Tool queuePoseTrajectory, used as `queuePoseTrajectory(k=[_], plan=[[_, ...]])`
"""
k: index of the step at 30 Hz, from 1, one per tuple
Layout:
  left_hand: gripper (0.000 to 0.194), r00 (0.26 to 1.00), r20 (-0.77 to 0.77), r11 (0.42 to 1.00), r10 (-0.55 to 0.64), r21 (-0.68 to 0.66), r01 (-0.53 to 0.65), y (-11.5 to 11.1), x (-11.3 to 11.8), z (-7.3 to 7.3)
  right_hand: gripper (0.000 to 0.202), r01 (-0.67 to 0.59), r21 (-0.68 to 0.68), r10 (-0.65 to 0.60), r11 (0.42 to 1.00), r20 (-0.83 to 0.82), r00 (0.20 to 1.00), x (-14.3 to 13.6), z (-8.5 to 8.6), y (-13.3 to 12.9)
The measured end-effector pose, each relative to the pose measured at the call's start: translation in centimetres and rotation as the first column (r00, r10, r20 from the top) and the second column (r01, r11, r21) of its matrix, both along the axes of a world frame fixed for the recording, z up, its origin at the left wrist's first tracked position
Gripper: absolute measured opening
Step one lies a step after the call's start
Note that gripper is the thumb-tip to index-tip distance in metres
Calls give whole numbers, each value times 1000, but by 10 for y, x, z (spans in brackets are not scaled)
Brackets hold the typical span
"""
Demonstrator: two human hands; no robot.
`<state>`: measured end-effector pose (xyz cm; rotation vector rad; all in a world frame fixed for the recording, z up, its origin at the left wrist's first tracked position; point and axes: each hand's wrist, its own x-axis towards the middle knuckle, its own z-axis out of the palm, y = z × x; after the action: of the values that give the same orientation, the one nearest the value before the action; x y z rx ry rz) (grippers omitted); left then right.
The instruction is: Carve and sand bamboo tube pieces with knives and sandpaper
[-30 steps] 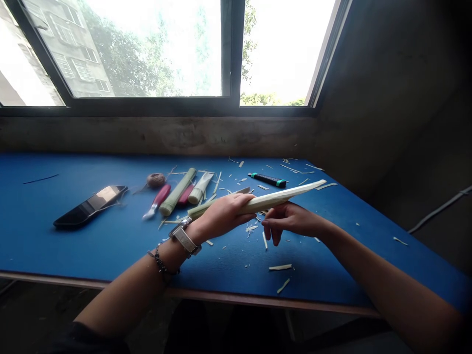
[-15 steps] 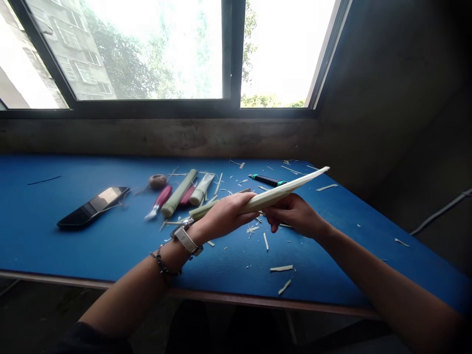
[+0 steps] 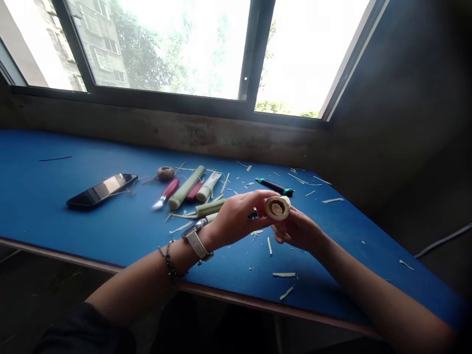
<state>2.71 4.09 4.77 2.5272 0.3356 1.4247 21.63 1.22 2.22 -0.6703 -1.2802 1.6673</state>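
A pale bamboo piece (image 3: pixel 277 209) points end-on toward me, showing a round rim with a dark hollow and a lighter bit inside. My left hand (image 3: pixel 239 219) is closed on its near end, thumb and fingers on either side. Behind and to the right, my right hand (image 3: pixel 298 228) has its fingers curled around the same piece; part of this grip is hidden. Just beyond the hands lies a black and green utility knife (image 3: pixel 275 187). A short green bamboo length (image 3: pixel 209 208) lies by my left wrist.
Left of the hands are a bamboo tube (image 3: pixel 187 188), a split bamboo piece (image 3: pixel 209 186), a red-handled knife (image 3: pixel 165 194), a twine ball (image 3: pixel 165 173) and a phone (image 3: pixel 102 191). Bamboo shavings (image 3: pixel 283 275) litter the blue table (image 3: pixel 129 236). A window stands behind.
The bamboo piece has swung from lying lengthwise, tip up to the right, to facing me end-on. Both hands stay on it. My view has tilted and shifted slightly.
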Motion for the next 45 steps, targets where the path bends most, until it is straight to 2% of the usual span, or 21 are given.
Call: queuePoseTrajectory(k=[4, 8, 12, 15, 20, 27, 31, 34, 40, 43, 45], plan=[[33, 998, -14, 990, 58, 127, -56, 0, 0, -3, 37, -131, -15, 131, 991, 23, 991, 0, -2, -2], [32, 998, 42, 969, 45, 242, -54, -1, -1, -3, 42, -222, -9, 222, 975, 82, 972, 3, -1, -4], [29, 988, 129, 942, 79, 314, -116, -3, -2, 0, 37, -154, 76, 146, 985, 104, 984, 3, 1, -2], [22, 982, 103, 915, 156, 360, -183, -3, -4, 3, 37, -119, 115, 106, 986, 116, 988, 7, -1, 0], [32, 983, 109, 895, 149, 408, -181, -3, -7, 5, 40, -94, 97, 79, 991, 145, 986, 17, -5, 4], [30, 971, -31, 902, 237, 378, -207, -1, -6, 5, 36, -41, 82, 23, 996, 212, 977, 30, -7, 10], [26, 984, 7, 946, 176, 274, -171, 2, -5, 3, 32, -13, 103, -6, 995, 182, 983, 32, -4, 10], [22, 991, 32, 974, 130, 184, -134, 3, -5, 3, 33, 60, 94, -75, 994, 170, 983, 31, 1, 9], [24, 994, -17, 984, 107, 147, -103, 1, -4, 3, 40, 122, 101, -141, 987, 205, 969, 30, 4, 7], [27, 975, -162, 974, 149, 197, -116, 1, -4, 2, 36, 106, 126, -135, 986, 254, 958, 31, 6, 6], [31, 931, -307, 971, 200, 187, -147, 2, -4, 2, 31, 109, 164, -156, 981, 309, 938, 32, 8, 6]])
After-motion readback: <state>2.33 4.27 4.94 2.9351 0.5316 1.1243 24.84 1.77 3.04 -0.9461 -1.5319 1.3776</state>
